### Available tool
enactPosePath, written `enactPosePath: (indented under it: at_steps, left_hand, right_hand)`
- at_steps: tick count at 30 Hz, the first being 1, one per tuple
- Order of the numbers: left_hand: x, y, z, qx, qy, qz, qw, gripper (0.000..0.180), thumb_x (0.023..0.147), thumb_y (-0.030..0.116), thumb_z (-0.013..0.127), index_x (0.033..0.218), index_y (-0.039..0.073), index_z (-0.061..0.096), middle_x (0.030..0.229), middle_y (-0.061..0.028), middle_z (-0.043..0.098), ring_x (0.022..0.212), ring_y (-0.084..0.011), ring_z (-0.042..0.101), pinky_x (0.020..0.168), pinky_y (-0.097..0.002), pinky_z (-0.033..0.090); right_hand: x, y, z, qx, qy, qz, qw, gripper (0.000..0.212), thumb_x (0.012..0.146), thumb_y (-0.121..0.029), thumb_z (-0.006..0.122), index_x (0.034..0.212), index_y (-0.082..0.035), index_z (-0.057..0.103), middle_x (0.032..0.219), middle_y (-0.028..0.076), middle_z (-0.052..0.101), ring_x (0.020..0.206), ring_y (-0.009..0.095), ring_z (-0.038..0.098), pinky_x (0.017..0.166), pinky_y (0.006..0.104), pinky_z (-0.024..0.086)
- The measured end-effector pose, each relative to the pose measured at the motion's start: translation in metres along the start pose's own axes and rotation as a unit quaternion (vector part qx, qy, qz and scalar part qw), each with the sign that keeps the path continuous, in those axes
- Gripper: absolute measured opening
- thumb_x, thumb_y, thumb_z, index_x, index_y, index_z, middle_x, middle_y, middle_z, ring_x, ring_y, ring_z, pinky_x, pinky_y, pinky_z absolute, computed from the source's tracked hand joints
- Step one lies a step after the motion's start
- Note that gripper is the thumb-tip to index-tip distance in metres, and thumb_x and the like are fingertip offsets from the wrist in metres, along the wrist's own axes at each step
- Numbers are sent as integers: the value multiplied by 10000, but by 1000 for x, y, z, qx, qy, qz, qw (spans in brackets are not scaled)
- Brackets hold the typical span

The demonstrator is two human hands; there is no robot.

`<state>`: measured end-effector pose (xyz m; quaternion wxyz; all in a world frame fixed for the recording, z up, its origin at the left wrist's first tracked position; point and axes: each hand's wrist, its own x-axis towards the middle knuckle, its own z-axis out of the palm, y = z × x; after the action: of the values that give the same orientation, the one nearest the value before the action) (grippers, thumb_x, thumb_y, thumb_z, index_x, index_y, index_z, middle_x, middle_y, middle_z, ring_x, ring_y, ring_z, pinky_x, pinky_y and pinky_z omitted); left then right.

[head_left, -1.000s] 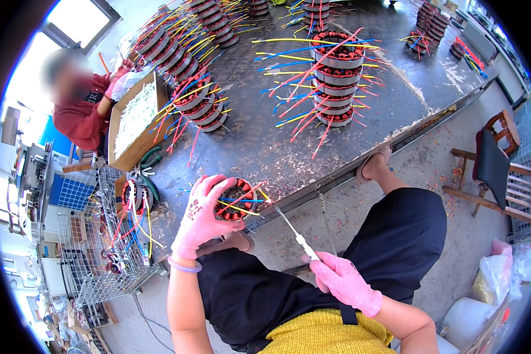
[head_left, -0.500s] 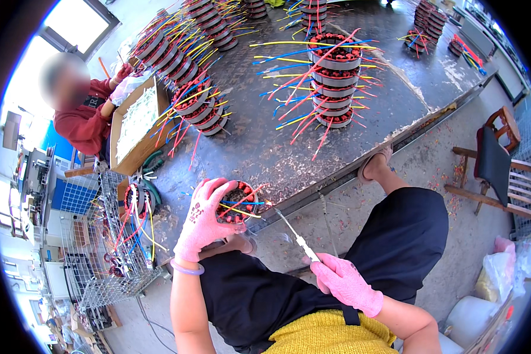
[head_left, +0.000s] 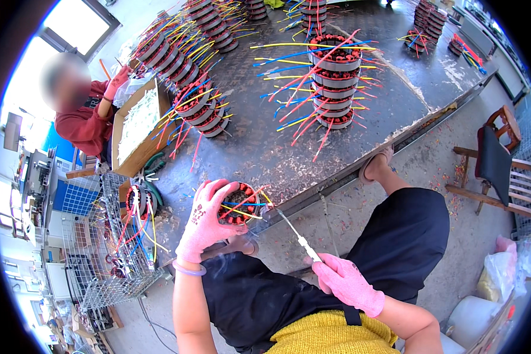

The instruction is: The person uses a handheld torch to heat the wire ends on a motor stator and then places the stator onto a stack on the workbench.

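My left hand [head_left: 202,221], in a pink glove, is closed around the side of a round motor stator [head_left: 237,219] with red windings, near the table's front edge. Red, yellow and blue wires cross its open face. In my gloved right hand [head_left: 347,283] is a slim white-handled tool [head_left: 302,241] with a long thin metal shaft. Its tip meets or nearly meets the wire ends at the stator's right side; contact is too small to tell. Faint smoke drifts below the stator.
Stacked stators [head_left: 336,79] with splayed wires stand on the dark table [head_left: 265,130], with more behind and left. A carton [head_left: 119,159], green-handled pliers [head_left: 155,162] and a wired stator [head_left: 140,200] lie left, above a wire basket [head_left: 103,289]. Another person [head_left: 85,121] works there. A chair [head_left: 492,162] stands right.
The stator has turned slightly in my left hand, and its wires lie differently. The bright glow at the tool's tip has faded. At left, the other person's hand has risen.
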<state>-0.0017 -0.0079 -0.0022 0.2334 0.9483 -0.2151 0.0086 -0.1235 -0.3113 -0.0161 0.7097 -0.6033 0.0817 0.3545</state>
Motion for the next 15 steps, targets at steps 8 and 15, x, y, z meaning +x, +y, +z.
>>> enactPosePath:
  at_steps: [8, 15]
  left_hand:
    - [0, 2, -1, 28, -2, -13, 1000, 910, 508, 308, 921, 1335, 131, 587, 1290, -148, 536, 1283, -406, 452, 1185, -525, 272]
    - [0, 1, 0, 23, 0, -12, 1000, 916, 504, 307, 919, 1338, 131, 586, 1289, -148, 535, 1289, -404, 450, 1193, -524, 263]
  right_hand:
    - [0, 4, -2, 2, -2, 16, 1000, 381, 1052, -270, 517, 1282, 22, 604, 715, -37, 480, 606, 52, 444, 547, 229, 353]
    - [0, 1, 1, 19, -5, 3, 1000, 377, 1053, -258, 513, 1283, 29, 599, 722, -39, 483, 609, 52, 443, 549, 229, 355]
